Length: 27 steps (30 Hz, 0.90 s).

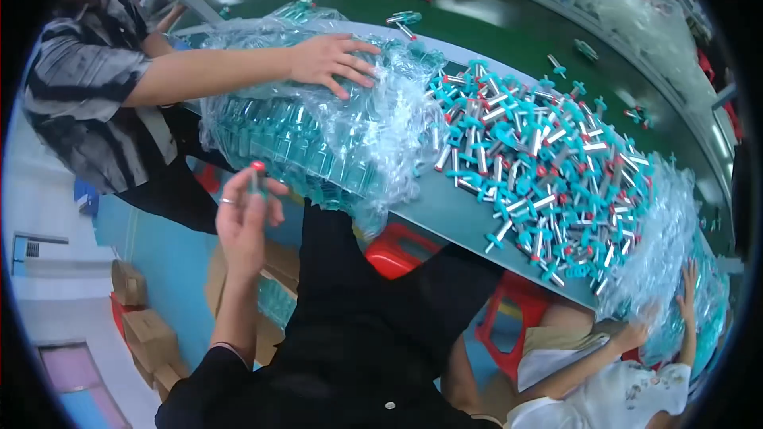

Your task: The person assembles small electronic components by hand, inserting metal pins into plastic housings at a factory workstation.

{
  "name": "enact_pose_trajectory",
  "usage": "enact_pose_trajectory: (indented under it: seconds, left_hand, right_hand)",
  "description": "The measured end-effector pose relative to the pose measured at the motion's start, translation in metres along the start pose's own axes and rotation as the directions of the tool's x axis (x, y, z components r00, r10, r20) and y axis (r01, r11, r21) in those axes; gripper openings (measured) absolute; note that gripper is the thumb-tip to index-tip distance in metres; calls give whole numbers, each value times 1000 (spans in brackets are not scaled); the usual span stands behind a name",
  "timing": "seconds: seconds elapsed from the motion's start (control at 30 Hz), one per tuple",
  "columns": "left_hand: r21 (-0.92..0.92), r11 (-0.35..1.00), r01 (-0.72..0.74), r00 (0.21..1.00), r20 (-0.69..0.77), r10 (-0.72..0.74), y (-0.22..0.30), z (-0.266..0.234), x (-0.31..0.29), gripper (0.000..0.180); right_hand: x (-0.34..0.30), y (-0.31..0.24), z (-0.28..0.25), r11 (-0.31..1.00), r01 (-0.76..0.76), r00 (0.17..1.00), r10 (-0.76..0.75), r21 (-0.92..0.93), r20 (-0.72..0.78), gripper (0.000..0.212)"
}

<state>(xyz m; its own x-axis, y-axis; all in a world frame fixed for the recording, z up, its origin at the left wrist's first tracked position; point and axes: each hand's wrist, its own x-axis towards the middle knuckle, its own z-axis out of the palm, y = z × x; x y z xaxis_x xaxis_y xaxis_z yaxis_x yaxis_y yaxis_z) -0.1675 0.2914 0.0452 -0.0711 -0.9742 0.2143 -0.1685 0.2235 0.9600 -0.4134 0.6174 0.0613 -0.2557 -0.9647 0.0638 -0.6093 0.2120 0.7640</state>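
My left hand (248,218) is raised in front of the bagged parts, its thumb and fingers closed around a small teal part with a red tip (257,168). The part stands upright in the pinch, its lower end covered by my fingers. My right forearm (458,381) shows at the lower edge beside my dark-clothed leg; the hand on it is hidden. On the table lies a large heap of small parts (540,167) with silvery shafts, teal collars and red tips. A clear plastic bag (310,139) full of translucent teal pieces lies left of the heap.
At left, a person's hand (338,62) rests on the bag. At lower right another person's hands (634,337) touch plastic wrap (664,222). A green conveyor belt (493,12) runs behind, carrying scattered parts. Red stools (397,250) and cardboard boxes (151,334) stand below.
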Motion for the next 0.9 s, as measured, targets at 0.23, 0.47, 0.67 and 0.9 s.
enact_pose_trajectory:
  seconds: [0.23, 0.47, 0.67, 0.9]
  left_hand:
    - [-139, 966, -218, 975, 15, 222, 48, -2, 8, 49]
    - [293, 888, -355, 919, 284, 274, -2, 55, 37, 50]
    - [406, 869, -285, 886, 458, 76, -41, 91, 59, 56]
    - [309, 913, -268, 873, 479, 94, -28, 111, 58, 40]
  right_hand:
    - [-97, 67, 108, 974, -79, 997, 79, 214, 9, 66]
    - [-61, 151, 258, 889, 38, 998, -12, 456, -60, 66]
    - [138, 202, 356, 737, 225, 974, -156, 637, -164, 67]
    - [184, 312, 433, 546, 269, 953, -269, 793, -138, 68]
